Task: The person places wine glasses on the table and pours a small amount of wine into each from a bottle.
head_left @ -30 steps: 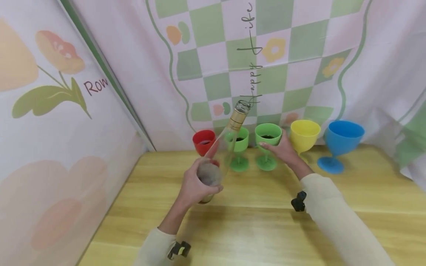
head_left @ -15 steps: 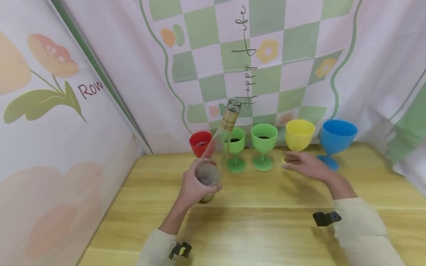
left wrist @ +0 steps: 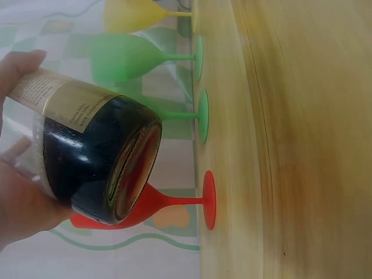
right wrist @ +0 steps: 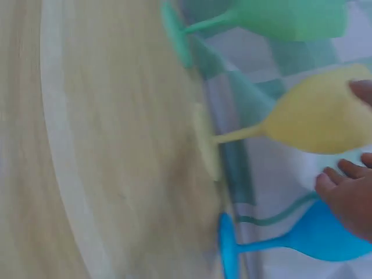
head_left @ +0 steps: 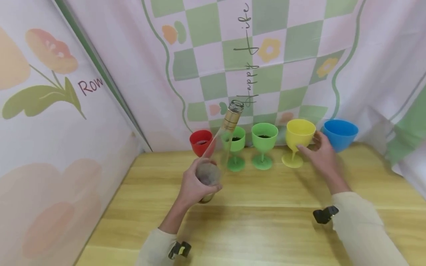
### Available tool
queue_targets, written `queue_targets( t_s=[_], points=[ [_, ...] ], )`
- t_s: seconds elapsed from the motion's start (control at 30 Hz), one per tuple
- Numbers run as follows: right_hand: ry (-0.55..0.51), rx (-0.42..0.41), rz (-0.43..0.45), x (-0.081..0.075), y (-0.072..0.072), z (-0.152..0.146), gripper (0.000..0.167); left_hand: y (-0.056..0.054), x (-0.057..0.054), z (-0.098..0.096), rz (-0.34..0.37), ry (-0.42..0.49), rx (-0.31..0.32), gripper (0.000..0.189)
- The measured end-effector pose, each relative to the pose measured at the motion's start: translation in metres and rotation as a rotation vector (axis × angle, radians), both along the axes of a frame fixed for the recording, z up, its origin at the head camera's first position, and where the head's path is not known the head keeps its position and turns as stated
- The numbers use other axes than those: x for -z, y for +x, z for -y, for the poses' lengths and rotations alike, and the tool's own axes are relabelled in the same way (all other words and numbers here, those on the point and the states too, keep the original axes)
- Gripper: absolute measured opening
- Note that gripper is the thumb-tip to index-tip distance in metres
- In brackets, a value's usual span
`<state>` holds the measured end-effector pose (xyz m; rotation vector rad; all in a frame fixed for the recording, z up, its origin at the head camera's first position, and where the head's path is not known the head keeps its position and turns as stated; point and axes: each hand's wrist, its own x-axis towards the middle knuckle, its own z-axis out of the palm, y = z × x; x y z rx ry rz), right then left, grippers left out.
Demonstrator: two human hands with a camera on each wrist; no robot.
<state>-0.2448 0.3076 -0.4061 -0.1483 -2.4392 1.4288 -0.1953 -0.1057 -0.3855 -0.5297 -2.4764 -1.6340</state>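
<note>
Backdrop: a green-and-white checkered cloth (head_left: 267,79), lettered "Happy Life", hangs at 12 o'clock; a flower-printed panel (head_left: 50,136) stands at 9.
Left grip: the left hand (head_left: 196,184) is clamped around an uncapped, labelled glass bottle (left wrist: 93,139), its neck leaning toward 1 o'clock.
Right grip: the right hand (head_left: 323,157) has thumb and fingers apart, astride the bowl of the yellow goblet (head_left: 299,139); how firmly it touches cannot be told.
Goblet row: the yellow one stands at 3 o'clock from the bottle, with the blue goblet (head_left: 338,138) beyond it; toward 9 come two green goblets (head_left: 263,139) and a red goblet (head_left: 200,147).
Tipping risk: a thumb pushing before the fingers close could topple the thin-stemmed yellow goblet; knuckles could bump the blue one.
Spill risk: tilting the bottle further could slop its dark liquid (left wrist: 81,160); its neck might catch a green rim.
Surface: the wood-grain table (head_left: 253,229) carries all five goblets upright near its 12 o'clock edge.
</note>
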Motion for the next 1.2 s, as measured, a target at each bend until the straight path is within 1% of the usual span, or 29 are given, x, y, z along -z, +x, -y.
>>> queue_targets(
  t_s=[0.03, 0.1, 0.3, 0.43, 0.53, 0.63, 0.7, 0.83, 0.9, 1.0, 1.2],
  points=[
    [-0.043, 0.023, -0.009, 0.001, -0.004, 0.002, 0.091, 0.0, 0.0, 0.0, 0.003, -0.001, 0.003, 0.067],
    [-0.083, 0.072, -0.033, 0.001, -0.012, 0.006, 0.093, 0.0, -0.001, 0.0, 0.01, -0.001, 0.007, 0.068],
    [-0.107, 0.149, -0.007, -0.004, -0.033, 0.009, 0.102, -0.001, -0.002, 0.001, 0.038, -0.01, -0.012, 0.073],
    [-0.13, 0.185, 0.016, -0.005, -0.041, 0.008, 0.104, -0.001, -0.003, 0.003, 0.051, -0.01, -0.02, 0.075],
    [-0.131, 0.178, 0.029, -0.005, -0.042, 0.007, 0.109, 0.0, -0.004, 0.004, 0.052, -0.012, -0.022, 0.074],
    [-0.127, 0.165, 0.038, -0.003, -0.042, 0.008, 0.115, 0.001, -0.004, 0.005, 0.051, -0.016, -0.025, 0.073],
    [-0.115, 0.171, 0.039, -0.001, -0.042, 0.008, 0.115, 0.002, -0.004, 0.006, 0.051, -0.018, -0.03, 0.074],
    [-0.046, 0.199, 0.023, 0.002, -0.041, 0.008, 0.103, 0.002, -0.004, 0.007, 0.05, -0.019, -0.033, 0.073],
    [-0.011, 0.192, 0.003, 0.003, -0.038, 0.009, 0.095, 0.002, -0.004, 0.007, 0.049, -0.018, -0.036, 0.073],
    [-0.017, 0.161, -0.053, 0.003, -0.029, 0.015, 0.088, 0.002, -0.004, 0.009, 0.046, -0.018, -0.039, 0.072],
    [-0.117, 0.128, -0.204, -0.004, -0.008, 0.029, 0.078, 0.001, -0.003, 0.013, 0.057, -0.032, -0.04, 0.073]
  ],
)
